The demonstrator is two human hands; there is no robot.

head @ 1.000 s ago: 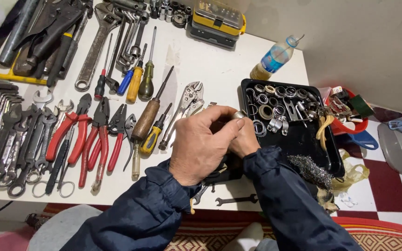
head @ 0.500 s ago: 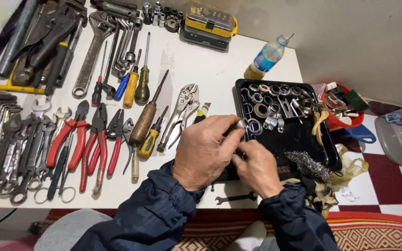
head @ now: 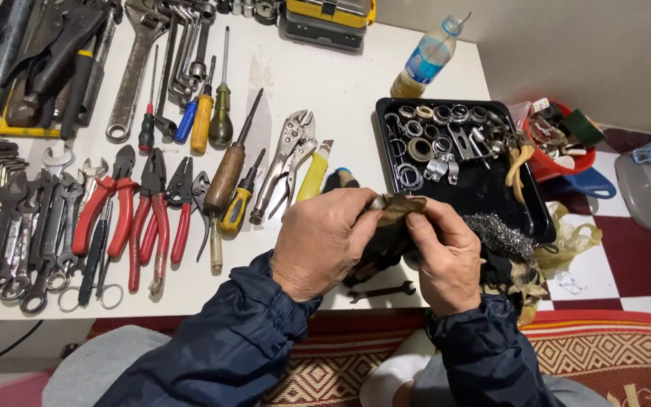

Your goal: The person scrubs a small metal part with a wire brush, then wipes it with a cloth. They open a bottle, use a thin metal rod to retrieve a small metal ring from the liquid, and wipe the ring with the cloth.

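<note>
Centrally, both hands met just beside the near-left corner of the black tray, the landmark for this entry.

- Left hand: fingers curled shut, pinching one end of a dirty brown rag; what lay inside the rag could not be told.
- Right hand: thumb and forefinger closed on the same rag, on its tray side, touching the left hand's fingertips.
- Rag: bunched between the two hands, above the table edge, its dark folds hanging below them.
- Steel wool pad: inside the tray at its near edge, just beside the right hand.
- Small dark wrench: on the white table below the hands, left of the tray's near corner.
- Rings and metal fittings: in the tray's far half.
- Locking pliers, yellow-handled tool: left of the tray.
- Red-handled pliers, spanners: well left of the tray.
- Plastic bottle: beyond the tray's far-left corner.
- Red bowl: right of the tray.

Handling note: wiping seemed best done with a firm pinch from both sides, the cloth kept taut, the work held over the table so a small part would not drop.
</note>
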